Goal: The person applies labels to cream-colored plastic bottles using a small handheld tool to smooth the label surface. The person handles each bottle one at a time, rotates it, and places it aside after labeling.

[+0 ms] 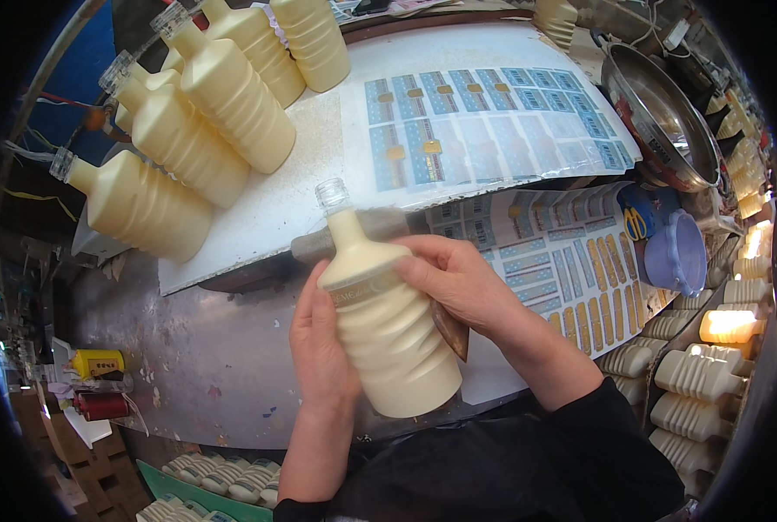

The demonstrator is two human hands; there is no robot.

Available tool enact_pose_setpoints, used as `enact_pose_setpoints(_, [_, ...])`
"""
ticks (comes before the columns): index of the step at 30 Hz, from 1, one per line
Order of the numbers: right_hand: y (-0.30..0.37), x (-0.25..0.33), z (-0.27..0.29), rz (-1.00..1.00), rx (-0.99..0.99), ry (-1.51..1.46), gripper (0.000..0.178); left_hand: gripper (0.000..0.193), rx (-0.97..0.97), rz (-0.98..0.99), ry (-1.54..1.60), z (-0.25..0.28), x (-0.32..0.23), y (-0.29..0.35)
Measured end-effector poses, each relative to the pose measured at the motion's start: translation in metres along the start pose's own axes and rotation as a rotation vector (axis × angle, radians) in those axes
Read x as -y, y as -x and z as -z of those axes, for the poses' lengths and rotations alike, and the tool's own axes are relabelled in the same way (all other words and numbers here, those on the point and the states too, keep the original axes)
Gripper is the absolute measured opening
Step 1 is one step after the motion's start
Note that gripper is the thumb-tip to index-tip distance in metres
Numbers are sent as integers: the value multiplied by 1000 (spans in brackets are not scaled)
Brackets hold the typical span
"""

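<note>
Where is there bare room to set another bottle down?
The grey tabletop left of the left hand, below the white board; also the board's strip between the cream bottles and the upper label sheet. Crowded: the right side, with the lower label sheet, steel pan and purple basin.

Scuffed grey tabletop [223,357], with a white board [332,126] raised over its far side. On the board, cream bottles [236,100] at the left, a label sheet [528,157] at the right. Directly on the tabletop, a second sheet [571,278], partly under the board.
</note>
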State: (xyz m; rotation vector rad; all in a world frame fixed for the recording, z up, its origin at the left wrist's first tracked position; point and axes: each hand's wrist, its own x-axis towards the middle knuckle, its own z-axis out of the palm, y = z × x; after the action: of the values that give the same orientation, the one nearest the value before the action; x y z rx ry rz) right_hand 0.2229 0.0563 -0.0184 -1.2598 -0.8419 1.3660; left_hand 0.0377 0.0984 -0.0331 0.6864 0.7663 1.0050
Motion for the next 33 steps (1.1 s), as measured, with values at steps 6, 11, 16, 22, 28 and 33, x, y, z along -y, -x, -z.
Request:
enact_pose_setpoints(6, [-3, -2, 4, -6, 11, 8, 41, 46, -17, 20, 58, -3, -1, 1])
enact_pose_setpoints(11, [-2, -3, 3, -6, -6, 60, 41, 42, -15, -2, -31, -3, 0, -2])
enact_pose_setpoints(16, [-2, -2, 2, -22, -8, 1, 42, 40, -15, 10, -28, -2, -1, -3])
enact_pose_setpoints(22, [2, 1, 5, 24, -58, 76, 40, 46, 0, 31, -59, -3, -2, -5])
enact_pose_setpoints(28, [5, 52, 3, 182, -246, -117, 28, 62, 141, 50, -39, -2, -14, -2])
enact_pose_setpoints(33, [-4, 53, -66, 591, -306, 591, 31, 55, 77, 31, -328, -5, -5, -9])
